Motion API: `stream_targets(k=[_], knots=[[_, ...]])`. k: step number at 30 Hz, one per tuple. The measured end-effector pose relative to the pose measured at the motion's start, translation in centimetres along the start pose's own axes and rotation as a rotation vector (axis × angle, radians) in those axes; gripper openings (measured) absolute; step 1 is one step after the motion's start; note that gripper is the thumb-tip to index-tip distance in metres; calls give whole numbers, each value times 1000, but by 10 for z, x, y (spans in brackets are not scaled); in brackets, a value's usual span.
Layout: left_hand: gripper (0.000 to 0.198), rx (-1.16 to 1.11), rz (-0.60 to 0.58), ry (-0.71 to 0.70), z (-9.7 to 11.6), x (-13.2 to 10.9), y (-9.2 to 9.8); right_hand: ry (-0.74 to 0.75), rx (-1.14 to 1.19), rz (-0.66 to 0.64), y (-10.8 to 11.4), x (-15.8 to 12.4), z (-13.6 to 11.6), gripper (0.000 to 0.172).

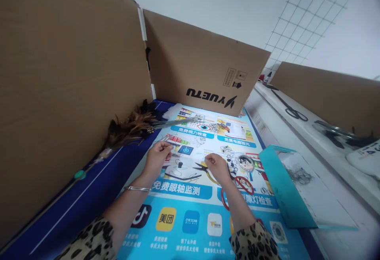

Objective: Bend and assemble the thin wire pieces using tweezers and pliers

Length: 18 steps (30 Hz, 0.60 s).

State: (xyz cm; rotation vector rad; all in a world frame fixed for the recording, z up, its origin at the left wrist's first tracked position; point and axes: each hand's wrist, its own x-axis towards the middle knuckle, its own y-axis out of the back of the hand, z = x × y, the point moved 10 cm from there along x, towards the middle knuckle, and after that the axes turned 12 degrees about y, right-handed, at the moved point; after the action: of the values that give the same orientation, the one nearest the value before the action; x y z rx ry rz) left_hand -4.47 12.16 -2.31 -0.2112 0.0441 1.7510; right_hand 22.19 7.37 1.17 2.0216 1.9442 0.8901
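My left hand [158, 157] is closed in a pinch above the printed sheet, a bracelet at its wrist. A thin pale piece seems to stick out by its fingertips, too small to name. Across a gap, my right hand [219, 168] is also closed, thumb against fingers; whatever it pinches is hidden or too fine to see. Under and beside the right hand lie dark-bladed scissors [202, 168] with a yellowish handle. Red-handled scissors [245, 185] rest by the right forearm, partly covered by it. A round tin-like item with a cartoon face [246, 163] sits to the right.
Brown feathers [133, 127] and a bundle of thin metal stems [178, 122] lie at back left. Small wire pieces [227, 151] are scattered near the right hand. A teal-edged open box [277, 185] stands at right. Cardboard panels [196, 58] wall the left and back.
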Motion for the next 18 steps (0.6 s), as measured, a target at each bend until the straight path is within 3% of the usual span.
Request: stream_targets(k=[8,14,18], knots=[[35,93,-11,24,-14,6,-4,180,-615,-379,-23,-5,-16,22],[28,296,-75,9,-20,11,-17,172,-762,-430,-24,-8,-14,17],[18,484,-80,-86,-8,6,-17,156,-797,-435,-22,-8,-13,17]])
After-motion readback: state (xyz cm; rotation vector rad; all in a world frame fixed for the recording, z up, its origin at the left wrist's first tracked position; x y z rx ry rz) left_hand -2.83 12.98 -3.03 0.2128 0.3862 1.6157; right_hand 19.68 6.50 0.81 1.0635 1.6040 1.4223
